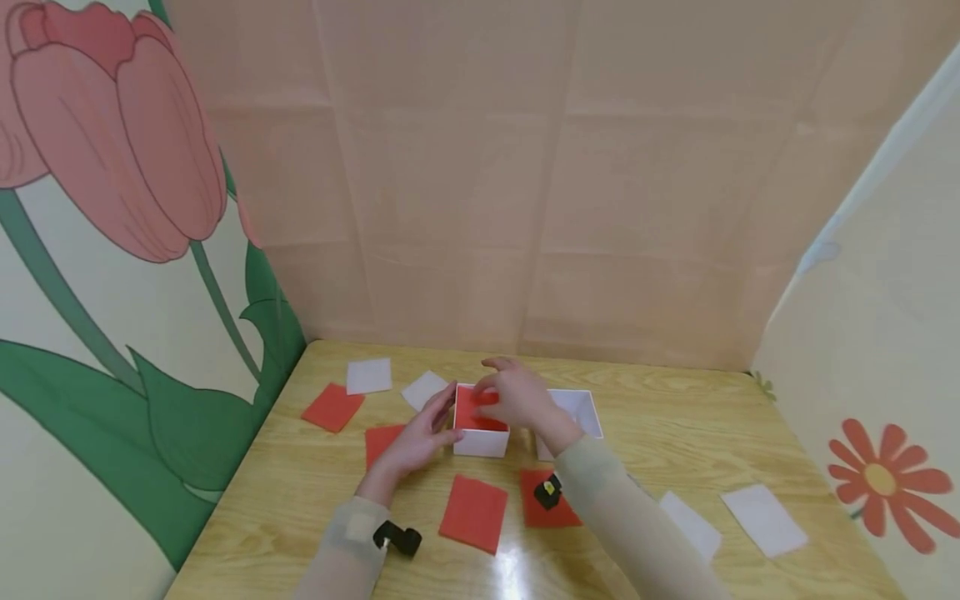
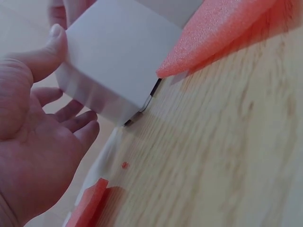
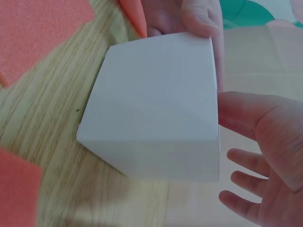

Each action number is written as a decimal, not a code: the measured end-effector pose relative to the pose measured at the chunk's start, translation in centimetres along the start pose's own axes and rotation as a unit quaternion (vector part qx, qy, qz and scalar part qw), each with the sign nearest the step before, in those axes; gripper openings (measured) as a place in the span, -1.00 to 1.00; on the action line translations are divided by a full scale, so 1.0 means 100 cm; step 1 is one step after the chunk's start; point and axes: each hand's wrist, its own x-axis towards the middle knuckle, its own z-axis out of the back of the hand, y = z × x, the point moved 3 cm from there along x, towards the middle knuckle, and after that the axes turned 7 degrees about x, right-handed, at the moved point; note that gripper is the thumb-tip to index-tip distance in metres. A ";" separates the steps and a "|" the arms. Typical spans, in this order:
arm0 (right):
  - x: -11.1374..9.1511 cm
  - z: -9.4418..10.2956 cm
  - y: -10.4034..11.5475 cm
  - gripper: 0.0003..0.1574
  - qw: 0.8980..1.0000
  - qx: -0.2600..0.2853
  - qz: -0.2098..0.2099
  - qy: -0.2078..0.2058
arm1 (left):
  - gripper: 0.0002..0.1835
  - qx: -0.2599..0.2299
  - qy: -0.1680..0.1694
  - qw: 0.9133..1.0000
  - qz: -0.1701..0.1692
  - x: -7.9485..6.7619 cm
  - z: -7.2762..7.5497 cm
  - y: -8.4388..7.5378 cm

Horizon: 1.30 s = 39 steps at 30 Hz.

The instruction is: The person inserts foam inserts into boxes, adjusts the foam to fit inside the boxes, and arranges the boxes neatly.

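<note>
A small white box [image 1: 482, 445] stands open-topped on the table, with a red foam sheet [image 1: 466, 408] inside it. My left hand [image 1: 417, 442] holds the box at its near left corner, thumb on the front face and fingers along the left side. Over the opening is my right hand [image 1: 522, 395], its thumb reaching in past the rim at the red sheet. In the right wrist view, the other fingers [image 3: 248, 182] of that hand spread loosely outside the box. The box wall hides the thumb's tip there.
Another white open box [image 1: 583, 408] stands just right, partly behind my right wrist. Several red foam sheets [image 1: 474, 512] lie in front and to the left on the wooden table [image 1: 255, 500]. White sheets [image 1: 765, 520] lie at the right and back left. A fabric backdrop [image 1: 450, 183] rises behind.
</note>
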 end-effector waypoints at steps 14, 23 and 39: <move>0.005 -0.009 0.001 -0.65 1.000 -0.017 0.022 0.004 | -0.06 -0.009 0.002 1.000 -0.009 0.005 -0.005 -0.001; 0.007 -0.012 -0.004 -0.65 0.999 -0.031 0.021 0.013 | -0.05 -0.011 0.000 1.000 -0.010 0.007 -0.007 -0.001; 0.003 0.012 -0.020 -0.69 0.998 -0.037 -0.030 0.036 | -0.02 -0.016 -0.009 1.000 0.004 0.011 -0.004 0.000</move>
